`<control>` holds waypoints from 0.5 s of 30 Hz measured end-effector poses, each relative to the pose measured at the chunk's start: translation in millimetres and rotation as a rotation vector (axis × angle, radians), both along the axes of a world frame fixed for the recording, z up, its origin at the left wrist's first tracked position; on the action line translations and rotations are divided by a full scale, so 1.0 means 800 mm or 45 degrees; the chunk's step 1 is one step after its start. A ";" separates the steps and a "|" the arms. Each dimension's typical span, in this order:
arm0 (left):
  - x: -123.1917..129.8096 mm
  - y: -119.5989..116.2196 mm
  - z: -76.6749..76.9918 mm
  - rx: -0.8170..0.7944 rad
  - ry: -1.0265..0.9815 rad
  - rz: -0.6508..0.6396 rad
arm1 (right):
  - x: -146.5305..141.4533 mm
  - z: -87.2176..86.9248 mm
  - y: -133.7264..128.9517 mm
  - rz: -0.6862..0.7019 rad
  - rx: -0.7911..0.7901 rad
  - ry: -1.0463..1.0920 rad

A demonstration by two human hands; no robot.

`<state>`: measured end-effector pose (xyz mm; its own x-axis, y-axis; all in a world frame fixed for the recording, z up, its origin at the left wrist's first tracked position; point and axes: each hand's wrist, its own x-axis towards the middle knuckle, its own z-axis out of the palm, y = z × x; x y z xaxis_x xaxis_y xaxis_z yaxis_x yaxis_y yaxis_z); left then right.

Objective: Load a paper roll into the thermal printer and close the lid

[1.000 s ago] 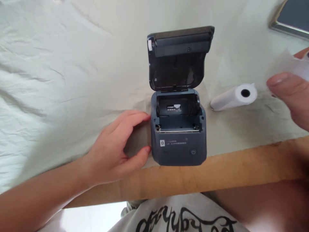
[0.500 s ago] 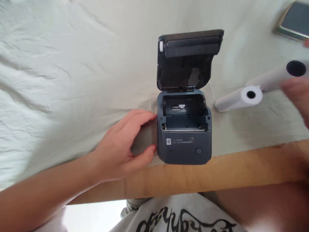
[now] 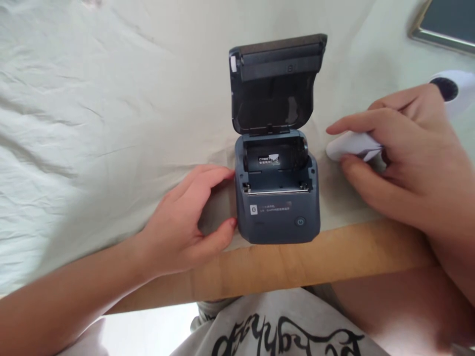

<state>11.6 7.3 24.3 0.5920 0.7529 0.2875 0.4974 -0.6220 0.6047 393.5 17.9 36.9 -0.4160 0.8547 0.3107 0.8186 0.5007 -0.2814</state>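
Note:
A dark blue label printer point(image 3: 277, 217) stands near the table's front edge, its black lid point(image 3: 274, 89) raised and its paper bay exposed. Against its left side rest the fingertips and thumb of my left hand point(image 3: 189, 222), spread apart and not wrapped round it. To the right of the printer, my right hand point(image 3: 411, 153) has closed its thumb and fingers round a small white paper roll point(image 3: 352, 145). Part of that roll is hidden under the hand.
A larger white roll with a dark core point(image 3: 462, 89) shows behind my right hand. At the upper right lies a dark, flat object with a metallic rim point(image 3: 445, 27). A pale, wrinkled cloth point(image 3: 111, 123) covers the table up to its wooden front edge point(image 3: 289, 262).
My right hand has come in from the right edge and closed round the smaller paper roll. My left hand stays at the printer. The whole view has shifted slightly.

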 end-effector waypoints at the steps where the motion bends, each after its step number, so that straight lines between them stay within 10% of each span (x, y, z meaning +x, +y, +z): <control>1: 0.000 0.000 -0.002 0.004 -0.010 -0.001 | 0.004 0.001 -0.001 0.033 -0.014 0.005; 9: 0.001 -0.001 -0.005 0.021 -0.005 0.006 | 0.001 0.005 -0.009 -0.138 -0.190 0.432; 15: 0.004 -0.002 0.000 -0.010 0.014 -0.039 | -0.044 0.048 -0.014 -0.218 -0.232 0.641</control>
